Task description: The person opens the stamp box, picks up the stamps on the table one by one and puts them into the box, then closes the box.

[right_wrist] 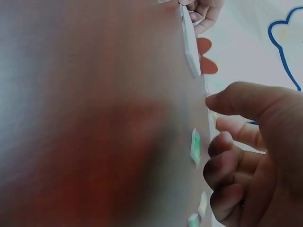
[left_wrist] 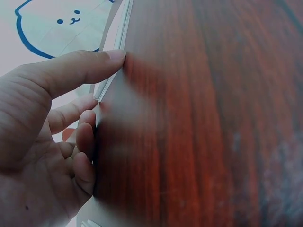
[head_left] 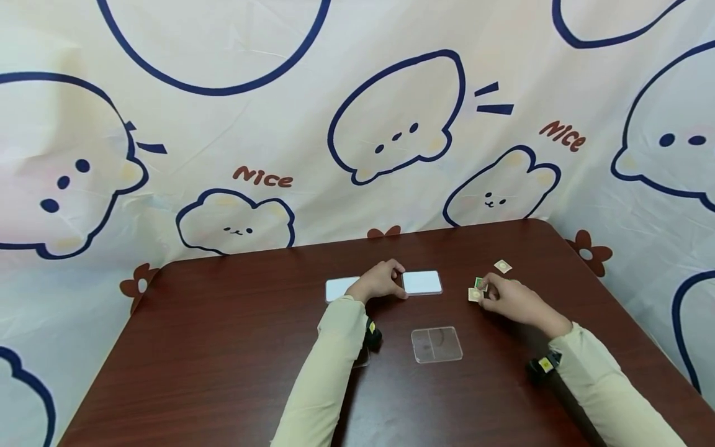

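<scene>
A person's left hand gripped the left end of a white slab near the far edge of a brown bench, as I watched from my distant post. On my left wrist view, the thumb pressed the slab's near side, the forefinger behind it and the other fingers curled below.

To the right, the right hand pinched a small cream tile between thumb and forefinger; my right wrist view was too blurred to show me the tile's edges. A green-marked tile sat just behind the cream one, and a pale tile lay farther back, turned cornerwise.

A second white slab lay left of the first, partly covered by the left hand and wrist. Nearer to me, in front of the gripped slab and apart from it, a clear tray with a dividing line rested flat; the corner of another clear piece showed beside the left sleeve. Behind the bench hung a pale backdrop of blue-outlined cartoon animals, lettered "Nice" in brown.
</scene>
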Tool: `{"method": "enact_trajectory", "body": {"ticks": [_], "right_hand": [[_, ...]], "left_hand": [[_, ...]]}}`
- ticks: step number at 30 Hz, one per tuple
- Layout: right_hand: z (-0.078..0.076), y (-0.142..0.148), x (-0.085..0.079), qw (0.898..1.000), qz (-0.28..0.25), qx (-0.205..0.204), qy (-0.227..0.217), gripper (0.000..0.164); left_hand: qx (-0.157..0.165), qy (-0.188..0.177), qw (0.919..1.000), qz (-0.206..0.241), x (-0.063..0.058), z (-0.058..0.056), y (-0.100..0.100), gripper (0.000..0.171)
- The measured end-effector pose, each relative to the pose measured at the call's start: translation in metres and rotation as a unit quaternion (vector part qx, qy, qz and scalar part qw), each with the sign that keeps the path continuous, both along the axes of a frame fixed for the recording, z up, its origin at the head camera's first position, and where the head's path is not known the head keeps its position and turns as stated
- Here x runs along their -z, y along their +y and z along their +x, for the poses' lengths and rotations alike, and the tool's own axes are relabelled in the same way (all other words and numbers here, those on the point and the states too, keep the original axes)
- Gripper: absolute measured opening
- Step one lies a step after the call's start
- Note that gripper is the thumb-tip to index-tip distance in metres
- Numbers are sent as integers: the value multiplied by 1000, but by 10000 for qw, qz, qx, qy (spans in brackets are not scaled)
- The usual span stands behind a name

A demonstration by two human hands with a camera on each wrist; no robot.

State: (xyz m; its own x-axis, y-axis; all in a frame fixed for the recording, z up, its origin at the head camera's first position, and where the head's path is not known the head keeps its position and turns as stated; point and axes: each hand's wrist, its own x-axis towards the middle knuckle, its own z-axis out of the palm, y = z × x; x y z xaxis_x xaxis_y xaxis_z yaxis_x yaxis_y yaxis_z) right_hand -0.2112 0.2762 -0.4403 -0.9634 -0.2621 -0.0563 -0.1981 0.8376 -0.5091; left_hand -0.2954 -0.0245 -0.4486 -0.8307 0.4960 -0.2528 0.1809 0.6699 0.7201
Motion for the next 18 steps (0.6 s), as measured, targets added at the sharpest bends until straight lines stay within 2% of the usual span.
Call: {"method": "enact_trajectory", "body": {"ticks": [7, 18], "right_hand": [[-35, -33, -14, 9989, -56, -450, -77, 21], [-64, -76, -4, 9965, 178, -691, -438, 25]], "left_hand": [[-92, -101, 9999, 28, -1, 3, -1, 53], [-151, 71, 9998, -138, 0, 1, 1, 52]]}}
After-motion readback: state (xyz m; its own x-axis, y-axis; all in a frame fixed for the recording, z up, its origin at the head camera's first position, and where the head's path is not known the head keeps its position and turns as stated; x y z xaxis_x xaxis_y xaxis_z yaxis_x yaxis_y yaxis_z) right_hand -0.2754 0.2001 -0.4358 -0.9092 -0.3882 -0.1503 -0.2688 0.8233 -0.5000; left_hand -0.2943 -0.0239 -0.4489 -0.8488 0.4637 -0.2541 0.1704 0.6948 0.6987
